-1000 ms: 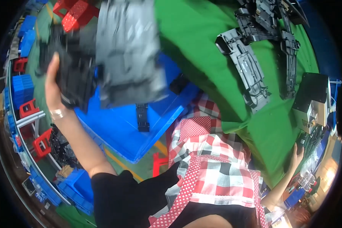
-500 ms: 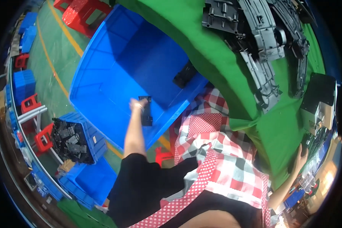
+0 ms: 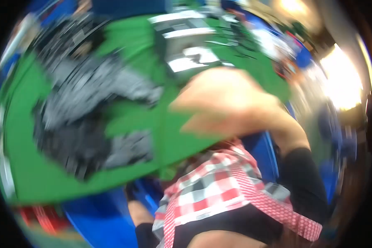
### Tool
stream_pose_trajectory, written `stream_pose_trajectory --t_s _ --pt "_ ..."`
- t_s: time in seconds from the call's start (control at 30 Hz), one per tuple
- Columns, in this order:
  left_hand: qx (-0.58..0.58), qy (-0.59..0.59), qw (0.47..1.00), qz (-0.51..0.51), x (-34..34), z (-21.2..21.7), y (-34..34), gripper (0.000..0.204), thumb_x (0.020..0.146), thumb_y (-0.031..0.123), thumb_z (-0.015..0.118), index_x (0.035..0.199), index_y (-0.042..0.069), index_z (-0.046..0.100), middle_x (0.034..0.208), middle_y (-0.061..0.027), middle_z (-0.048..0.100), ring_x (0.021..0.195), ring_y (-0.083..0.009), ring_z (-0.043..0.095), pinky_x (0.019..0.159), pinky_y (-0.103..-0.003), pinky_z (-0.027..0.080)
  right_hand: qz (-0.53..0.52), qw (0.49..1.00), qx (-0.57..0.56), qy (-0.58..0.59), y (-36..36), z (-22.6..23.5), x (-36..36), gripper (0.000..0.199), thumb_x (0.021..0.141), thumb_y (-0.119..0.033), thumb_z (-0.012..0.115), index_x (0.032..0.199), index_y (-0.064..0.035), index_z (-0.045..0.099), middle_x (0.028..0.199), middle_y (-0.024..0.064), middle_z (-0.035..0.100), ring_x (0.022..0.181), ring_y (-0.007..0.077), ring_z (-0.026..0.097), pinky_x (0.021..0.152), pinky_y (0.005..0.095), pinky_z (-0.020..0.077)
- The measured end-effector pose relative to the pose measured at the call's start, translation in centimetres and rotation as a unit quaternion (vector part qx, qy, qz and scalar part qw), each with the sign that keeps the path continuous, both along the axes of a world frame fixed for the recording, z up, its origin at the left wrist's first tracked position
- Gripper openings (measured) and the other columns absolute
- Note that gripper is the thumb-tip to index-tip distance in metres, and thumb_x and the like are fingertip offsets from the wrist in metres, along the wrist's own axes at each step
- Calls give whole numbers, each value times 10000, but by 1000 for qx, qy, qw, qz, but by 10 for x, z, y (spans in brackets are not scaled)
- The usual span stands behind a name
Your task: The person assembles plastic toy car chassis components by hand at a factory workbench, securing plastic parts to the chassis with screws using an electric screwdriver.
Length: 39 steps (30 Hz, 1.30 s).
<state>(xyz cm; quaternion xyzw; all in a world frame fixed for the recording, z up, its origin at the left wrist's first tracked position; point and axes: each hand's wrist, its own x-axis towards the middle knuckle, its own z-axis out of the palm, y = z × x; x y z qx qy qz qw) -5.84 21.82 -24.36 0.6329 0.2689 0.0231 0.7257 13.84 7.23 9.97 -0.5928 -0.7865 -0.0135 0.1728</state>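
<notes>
My right hand (image 3: 225, 101), smeared by motion, reaches over the green-covered table near its front edge. Its fingers and thumb stretch leftward with a gap between them, and nothing shows in the gap. Just beyond it stands a black and white box (image 3: 188, 45). To its left, grey and black moulded plastic parts (image 3: 99, 87) lie spread on the cloth, blurred. My left forearm (image 3: 139, 213) is low at the table's near edge, beside a blue bin (image 3: 99, 219); the left hand itself is lost in shadow there.
Green cloth (image 3: 132, 118) covers the table. Dark cords (image 3: 239, 39) and clear plastic bags (image 3: 268, 41) lie at the far right. A red stool (image 3: 47, 219) stands below the table's left edge. Another blue bin (image 3: 262, 153) is under my right arm.
My view has swung right, from the large blue bin to the table. My right hand has come up over the cloth. The black part beside my left hand is no longer in sight.
</notes>
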Motion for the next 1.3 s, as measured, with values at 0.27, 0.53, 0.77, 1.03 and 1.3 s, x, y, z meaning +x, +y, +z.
stream_pose_trajectory --t_s 0.27,0.53,0.77,1.03,1.3 --pt "0 -64 997 52 -60 67 -13 485 827 235 638 1200 -27 470 1079 -167 574 912 -285 590 832 -424 485 22 982 186 20 -89 86 -47 133 627 -174 578 588 -70 505 532 5 452 477 183 505 429 296 373" --pt "116 29 898 424 -213 215 -65 488 832 190 626 1215 -54 446 1080 -168 567 906 -287 586 831 -416 481 -76 983 39 165 -149 94 5 111 555 -175 619 615 -108 555 611 33 530 570 191 535 497 297 375" --pt "323 45 836 441 -148 308 -80 399 834 53 585 1203 -43 470 1098 -106 571 974 -190 549 872 -311 429 -96 977 100 163 -126 34 92 292 585 3 657 849 -27 536 792 108 569 720 280 572 669 343 435" --pt "300 -28 903 306 1 350 31 384 807 201 663 1082 -42 552 987 -55 601 889 -112 539 809 -249 424 -448 891 -64 -34 -142 -104 196 428 757 -299 662 1021 -7 494 906 151 549 819 326 571 665 422 467" --pt "241 -95 919 296 73 314 41 197 821 175 657 889 -8 635 805 -14 634 697 -42 539 638 -197 443 -461 845 -120 244 -147 -85 216 439 761 -304 683 966 25 479 769 140 552 630 244 555 565 332 450"
